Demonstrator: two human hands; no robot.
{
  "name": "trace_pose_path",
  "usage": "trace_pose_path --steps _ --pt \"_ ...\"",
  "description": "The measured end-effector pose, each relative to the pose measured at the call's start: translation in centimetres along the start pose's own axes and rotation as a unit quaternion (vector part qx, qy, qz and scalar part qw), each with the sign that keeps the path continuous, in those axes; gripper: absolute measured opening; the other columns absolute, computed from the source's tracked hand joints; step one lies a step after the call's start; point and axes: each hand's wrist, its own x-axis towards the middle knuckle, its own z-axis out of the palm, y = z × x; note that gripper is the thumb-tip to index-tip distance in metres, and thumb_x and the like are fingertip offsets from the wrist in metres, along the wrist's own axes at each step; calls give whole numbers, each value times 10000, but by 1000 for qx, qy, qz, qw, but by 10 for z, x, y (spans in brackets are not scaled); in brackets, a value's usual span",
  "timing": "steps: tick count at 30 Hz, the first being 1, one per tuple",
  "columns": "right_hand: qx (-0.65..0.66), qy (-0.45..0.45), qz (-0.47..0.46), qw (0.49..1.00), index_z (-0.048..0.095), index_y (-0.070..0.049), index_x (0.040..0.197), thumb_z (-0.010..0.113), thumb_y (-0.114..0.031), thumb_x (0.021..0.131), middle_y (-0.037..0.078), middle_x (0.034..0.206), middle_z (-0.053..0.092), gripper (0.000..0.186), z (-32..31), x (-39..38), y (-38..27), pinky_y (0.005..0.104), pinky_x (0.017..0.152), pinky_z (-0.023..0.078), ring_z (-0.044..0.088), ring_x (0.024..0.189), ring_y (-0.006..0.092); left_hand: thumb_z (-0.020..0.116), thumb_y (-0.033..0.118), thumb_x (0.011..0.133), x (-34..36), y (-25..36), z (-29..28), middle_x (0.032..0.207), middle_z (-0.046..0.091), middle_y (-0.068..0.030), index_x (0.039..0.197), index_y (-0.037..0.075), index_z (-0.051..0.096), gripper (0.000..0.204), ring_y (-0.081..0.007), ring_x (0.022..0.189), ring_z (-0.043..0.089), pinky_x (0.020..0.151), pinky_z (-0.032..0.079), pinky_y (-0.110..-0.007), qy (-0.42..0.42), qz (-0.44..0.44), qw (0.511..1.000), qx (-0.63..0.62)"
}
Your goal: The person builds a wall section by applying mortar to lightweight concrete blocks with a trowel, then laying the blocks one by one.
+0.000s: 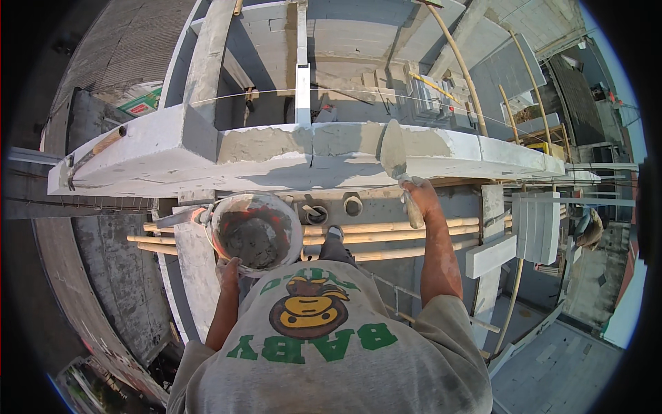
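Note:
My right hand (422, 195) is closed round the handle of a pointing trowel (394, 152), whose blade lies over the top of a white block wall (345, 141). Grey mortar (269, 143) is spread along parts of that top face. At my left, my left hand (228, 269) grips the near rim of a bucket (295, 231) stained with mortar. Wet grey mortar (256, 241) sits inside it. Further left, one more white block (165, 145) stands raised on the wall, beside the mortar strip.
Bamboo poles (386, 228) run crosswise beneath me, over a drop. A thin string (276, 92) stretches above the wall. White blocks (538, 224) are stacked at the right. Beyond the wall lies a lower room with a yellow level-like bar (433, 87) and leaning poles (463, 69).

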Motion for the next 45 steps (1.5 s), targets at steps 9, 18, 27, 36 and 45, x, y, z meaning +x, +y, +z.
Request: trace_pose_path --steps 9,18,27,36,45 --pt "-114 -91 -96 985 630 26 871 636 -255 814 96 675 609 286 110 -7 -9 345 445 459 584 509 190 640 76 695 18 -3 -18 644 526 -7 775 55 540 130 -105 495 471 452 380 -271 12 -19 1000 -20" --pt "-172 -110 -49 978 625 63 1014 643 -348 784 234 895 660 472 206 -16 -41 392 779 476 641 856 344 634 69 709 40 -14 -45 655 543 -13 786 48 548 117 -104 502 485 465 382 -263 -13 -15 993 -115" --pt "-275 -82 -171 942 627 61 985 633 -317 801 251 878 656 421 294 -4 -31 408 725 495 655 811 346 633 70 707 53 -10 -69 628 539 -15 790 50 546 121 -108 474 480 445 370 -260 6 -13 995 -99" --pt "-366 -175 -98 909 625 51 1017 629 -352 794 257 931 655 461 316 -56 -71 423 816 472 632 929 370 628 67 711 60 -9 -82 616 536 -23 778 53 544 109 -125 461 487 443 390 -268 13 -46 992 -121" --pt "-91 -194 -6 977 599 17 1036 621 -245 833 78 729 609 332 221 -97 -45 314 509 497 596 567 156 627 41 746 93 -35 -87 672 570 -23 803 45 547 98 -124 536 523 509 434 -276 2 -40 985 -167"
